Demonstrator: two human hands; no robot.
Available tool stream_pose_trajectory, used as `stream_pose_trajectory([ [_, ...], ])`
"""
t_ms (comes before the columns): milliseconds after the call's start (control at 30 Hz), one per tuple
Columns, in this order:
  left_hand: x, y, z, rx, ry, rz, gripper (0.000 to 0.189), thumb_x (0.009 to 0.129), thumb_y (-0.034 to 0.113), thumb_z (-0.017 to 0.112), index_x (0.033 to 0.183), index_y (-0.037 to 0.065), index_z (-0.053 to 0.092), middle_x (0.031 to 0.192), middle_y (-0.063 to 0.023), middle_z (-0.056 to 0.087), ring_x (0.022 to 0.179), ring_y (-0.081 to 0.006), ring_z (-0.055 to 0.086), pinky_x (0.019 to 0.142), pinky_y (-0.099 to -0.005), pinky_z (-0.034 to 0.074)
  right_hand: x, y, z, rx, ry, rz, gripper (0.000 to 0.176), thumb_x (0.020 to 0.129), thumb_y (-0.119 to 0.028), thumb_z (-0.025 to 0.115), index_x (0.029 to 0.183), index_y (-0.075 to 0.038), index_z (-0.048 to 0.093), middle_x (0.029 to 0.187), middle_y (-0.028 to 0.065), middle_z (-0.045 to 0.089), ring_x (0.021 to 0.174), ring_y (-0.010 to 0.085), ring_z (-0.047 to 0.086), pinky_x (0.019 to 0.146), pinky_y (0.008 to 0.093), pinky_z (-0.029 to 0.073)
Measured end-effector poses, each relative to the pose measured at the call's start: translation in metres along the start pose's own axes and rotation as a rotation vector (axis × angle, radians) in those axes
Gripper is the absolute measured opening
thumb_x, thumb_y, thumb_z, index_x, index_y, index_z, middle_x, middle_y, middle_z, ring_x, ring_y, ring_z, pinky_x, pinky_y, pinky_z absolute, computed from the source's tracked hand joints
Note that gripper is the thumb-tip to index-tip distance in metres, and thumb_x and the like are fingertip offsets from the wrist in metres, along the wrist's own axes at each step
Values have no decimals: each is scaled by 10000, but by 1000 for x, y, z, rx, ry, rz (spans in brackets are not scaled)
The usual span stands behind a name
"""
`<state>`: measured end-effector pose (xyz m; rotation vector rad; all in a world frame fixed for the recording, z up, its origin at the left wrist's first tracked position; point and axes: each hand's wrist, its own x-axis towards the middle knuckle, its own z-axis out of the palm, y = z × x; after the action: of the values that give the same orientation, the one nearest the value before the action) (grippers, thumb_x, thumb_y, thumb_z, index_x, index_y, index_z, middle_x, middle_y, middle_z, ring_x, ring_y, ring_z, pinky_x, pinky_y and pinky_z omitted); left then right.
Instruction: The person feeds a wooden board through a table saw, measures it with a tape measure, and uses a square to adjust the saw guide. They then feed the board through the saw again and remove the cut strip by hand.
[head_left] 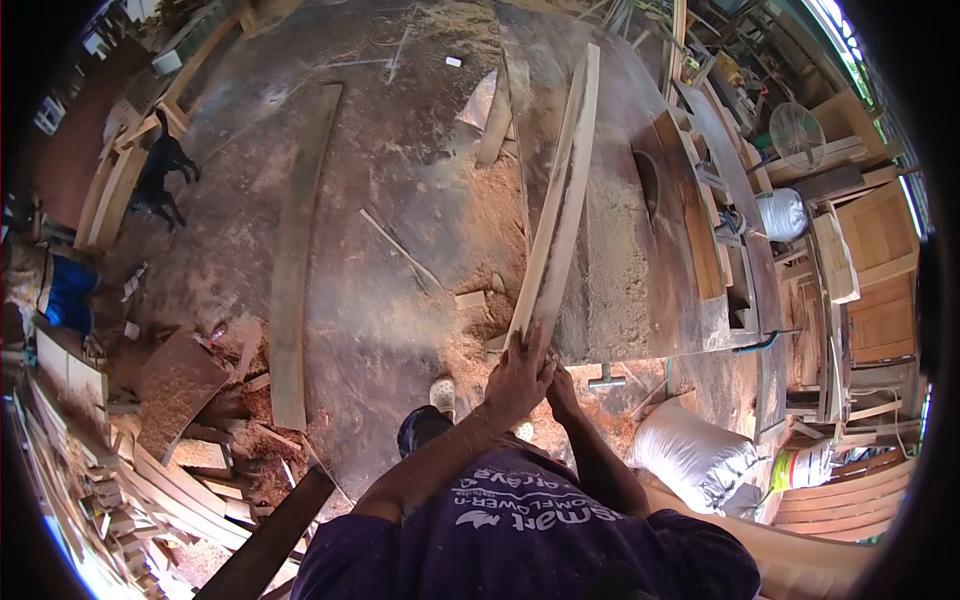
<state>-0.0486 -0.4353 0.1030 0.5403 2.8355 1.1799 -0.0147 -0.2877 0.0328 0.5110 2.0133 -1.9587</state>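
A long wooden plank [560,215] with a dark, ragged strip along its length points away from me over the worktable. My left hand [519,372] grips its near end from the left side, fingers reaching over the wood. Close beside it, my right hand [563,392] is closed at the same end, low and to the right; its fingertips are partly hidden. Sawdust covers the dark worktable [625,240] beneath the plank.
Another long board [303,250] lies on the floor at left, with a thin stick [400,248] nearby. A black dog [165,175] is farther left. Scrap wood [160,490] piles up at lower left. A stuffed white sack [695,455] sits right of me; a fan [797,135] stands beyond.
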Motion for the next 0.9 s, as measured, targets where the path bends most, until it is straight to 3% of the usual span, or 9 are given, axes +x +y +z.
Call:
stream_pose_trajectory([
  [100,-4,-3,1,2,7,-13,809,906,399,575,1508,51,161,1300,-345,445,1081,-473,589,758,-472,578,4,7,-3,40,-49,10,396,988,-224,437,1293,10,532,1287,135,570,1145,218,562,962,322,463],
  [167,-5,4,-3,-142,-145,-150,789,910,364,576,1510,50,172,1307,-367,428,1074,-460,595,737,-474,578,5,10,-2,-271,-7,-339,335,963,-218,468,1182,8,582,1097,150,590,987,227,578,855,329,478],
  [200,-2,5,-7,-286,-277,-297,769,914,328,578,1512,50,183,1315,-388,412,1066,-446,602,716,-477,578,9,26,-10,-348,-29,-485,345,952,-224,487,1190,7,580,1122,146,580,1010,234,561,882,327,466],
  [300,-7,-26,77,-255,254,166,676,870,107,500,1467,-76,240,1352,-243,486,959,-272,593,823,-342,511,23,32,4,81,8,-204,365,956,-263,505,1216,-10,545,1133,91,596,1029,222,573,865,321,481],
  [367,10,-56,140,-971,42,-168,738,934,252,510,1542,101,119,1335,-134,531,960,-242,614,776,-391,515,44,4,23,131,-75,-137,372,958,-277,505,1214,-10,546,1130,88,601,1023,220,579,859,324,486],
  [433,13,-23,61,-420,-265,-301,839,882,180,506,1553,197,2,1317,-312,480,771,-372,643,647,-463,524,62,-21,46,137,-144,-128,380,961,-291,505,1213,-10,547,1127,85,605,1017,218,584,854,328,491],
  [667,1,-2,32,-511,-96,-186,912,840,160,556,1550,205,-15,1212,-367,503,714,-417,634,592,-478,524,46,-22,38,170,-161,13,409,969,-341,507,1208,-11,551,1115,76,620,997,213,604,834,340,507],
  [833,3,4,23,-86,42,-79,749,878,77,483,1551,142,162,1070,-277,596,552,-251,590,491,-405,482,14,21,16,147,-245,295,432,975,-376,508,1204,-12,553,1107,69,631,982,209,618,820,348,519],
  [900,-2,6,6,-177,41,-91,739,826,80,554,1513,88,281,1168,-305,578,585,-254,636,455,-431,490,6,29,12,129,-259,364,442,977,-390,508,1203,-12,554,1104,66,635,976,207,624,814,352,524],
])
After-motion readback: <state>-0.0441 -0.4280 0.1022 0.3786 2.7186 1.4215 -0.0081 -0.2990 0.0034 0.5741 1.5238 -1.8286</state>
